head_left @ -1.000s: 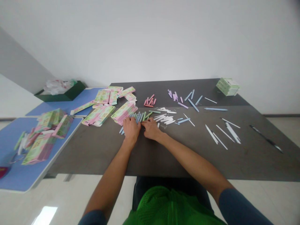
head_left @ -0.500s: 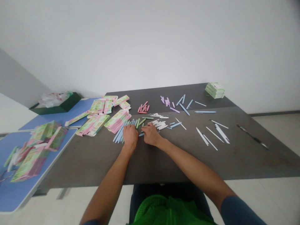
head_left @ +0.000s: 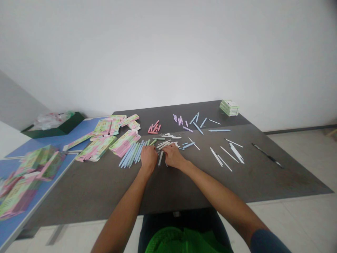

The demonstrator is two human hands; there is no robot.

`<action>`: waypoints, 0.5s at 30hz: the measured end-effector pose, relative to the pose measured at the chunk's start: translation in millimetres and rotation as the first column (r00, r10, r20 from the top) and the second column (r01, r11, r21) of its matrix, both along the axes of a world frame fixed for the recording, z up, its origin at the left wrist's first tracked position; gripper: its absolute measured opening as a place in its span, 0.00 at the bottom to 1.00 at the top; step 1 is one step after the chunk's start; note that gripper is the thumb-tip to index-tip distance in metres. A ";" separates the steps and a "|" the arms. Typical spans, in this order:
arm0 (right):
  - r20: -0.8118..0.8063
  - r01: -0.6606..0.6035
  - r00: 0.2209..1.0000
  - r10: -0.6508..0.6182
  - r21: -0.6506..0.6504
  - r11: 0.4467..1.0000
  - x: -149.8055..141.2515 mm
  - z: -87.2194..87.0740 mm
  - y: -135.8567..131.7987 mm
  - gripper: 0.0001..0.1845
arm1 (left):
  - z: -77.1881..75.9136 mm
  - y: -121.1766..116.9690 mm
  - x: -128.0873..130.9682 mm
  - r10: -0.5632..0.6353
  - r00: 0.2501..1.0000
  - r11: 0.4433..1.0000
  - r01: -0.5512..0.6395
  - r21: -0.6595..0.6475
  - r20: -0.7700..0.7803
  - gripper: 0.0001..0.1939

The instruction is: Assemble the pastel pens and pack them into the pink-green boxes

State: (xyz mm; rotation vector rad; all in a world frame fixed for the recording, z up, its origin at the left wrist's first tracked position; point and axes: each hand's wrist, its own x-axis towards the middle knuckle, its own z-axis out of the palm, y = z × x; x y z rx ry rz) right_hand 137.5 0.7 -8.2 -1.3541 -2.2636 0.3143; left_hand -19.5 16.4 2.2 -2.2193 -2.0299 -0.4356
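Observation:
Both my hands rest on the dark table point(head_left: 105, 189), close together amid loose pen parts. My left hand point(head_left: 149, 158) is curled, knuckles up, at the right end of a fanned row of blue and green pens point(head_left: 130, 154). My right hand point(head_left: 173, 156) has its fingers bent down onto a cluster of white pen pieces point(head_left: 167, 142). One grey-blue pen point(head_left: 160, 159) lies between the two hands. What either hand grips is hidden under the fingers.
Flat pink-and-green packs point(head_left: 122, 140) lie at the left. Red caps point(head_left: 154, 128), purple caps point(head_left: 180, 120), blue barrels point(head_left: 197, 127) and white sticks point(head_left: 223, 156) are scattered beyond. A box stack point(head_left: 229, 107) sits far right, a black pen point(head_left: 267, 154) nearer. A blue table point(head_left: 60, 140) holds a green tray point(head_left: 52, 129).
Both hands slid a little toward me, dragging pens along. The blue and green pens now lie fanned out left of my left hand. The view has swung to the right.

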 end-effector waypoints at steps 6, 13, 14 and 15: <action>-0.009 0.060 0.998 -0.060 0.000 0.998 45.7 -6.3 -8.3 0.18 | -0.4 -0.7 4.9 0.012 0.981 0.995 0.009 -0.104 0.192 0.17; -0.063 0.179 0.982 -0.178 0.008 0.984 86.8 -10.4 -18.2 0.19 | 5.1 1.9 5.7 0.025 0.963 0.987 0.018 -0.158 0.267 0.14; -0.070 0.187 0.980 -0.186 0.009 0.982 89.5 -10.0 -18.3 0.18 | 6.0 2.8 6.8 0.031 0.965 0.984 0.016 -0.176 0.259 0.13; -0.069 0.191 0.979 -0.190 0.010 0.981 91.5 -9.4 -18.0 0.18 | 6.5 3.7 8.4 0.037 0.968 0.978 0.015 -0.206 0.249 0.13</action>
